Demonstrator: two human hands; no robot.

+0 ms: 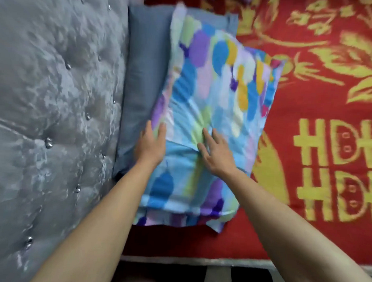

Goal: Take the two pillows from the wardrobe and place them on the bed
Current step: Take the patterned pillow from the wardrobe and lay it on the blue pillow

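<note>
A multicoloured pillow (210,112) with blue, purple and yellow patches lies on the bed (309,147), overlapping a plain grey-blue pillow (143,78) that sits against the headboard. My left hand (151,144) rests flat on the colourful pillow's left edge, fingers together and extended. My right hand (215,152) presses flat on the pillow's middle with fingers spread, denting the fabric. Neither hand grips anything. The wardrobe is out of view.
A grey tufted headboard (53,112) with shiny buttons fills the left side. A red blanket with yellow leaf patterns and lettering covers the bed. The bed's near edge (217,261) and a dark striped floor (216,278) run along the bottom.
</note>
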